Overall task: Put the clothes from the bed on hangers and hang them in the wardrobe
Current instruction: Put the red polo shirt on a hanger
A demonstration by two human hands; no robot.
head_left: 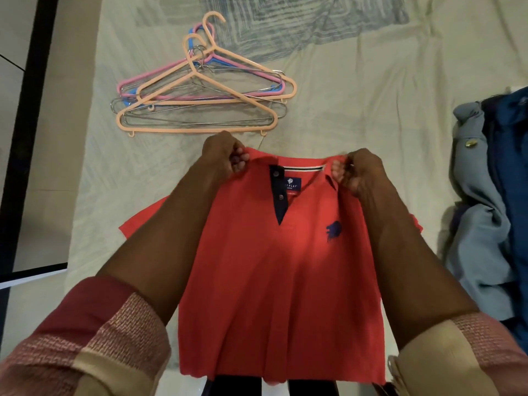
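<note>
Over the near part of the bed (pixel 357 90), the left hand (pixel 221 155) and right hand (pixel 361 172) each pinch a shoulder of the red polo shirt (pixel 274 281), holding it spread. No hanger is in it yet; the next move probably needs one hand free to take a hanger from the pile (pixel 200 92) farther away.

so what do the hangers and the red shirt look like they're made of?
Peach hangers, plus the pink and blue ones: likely moulded plastic, with thick, smooth, uniformly coloured bars. Thin grey hangers among them: probably metal wire, slim and shiny. Red polo shirt, held at the shoulders by left hand and right hand: soft matte knit, probably cotton; the weave is too fine to confirm.
</note>
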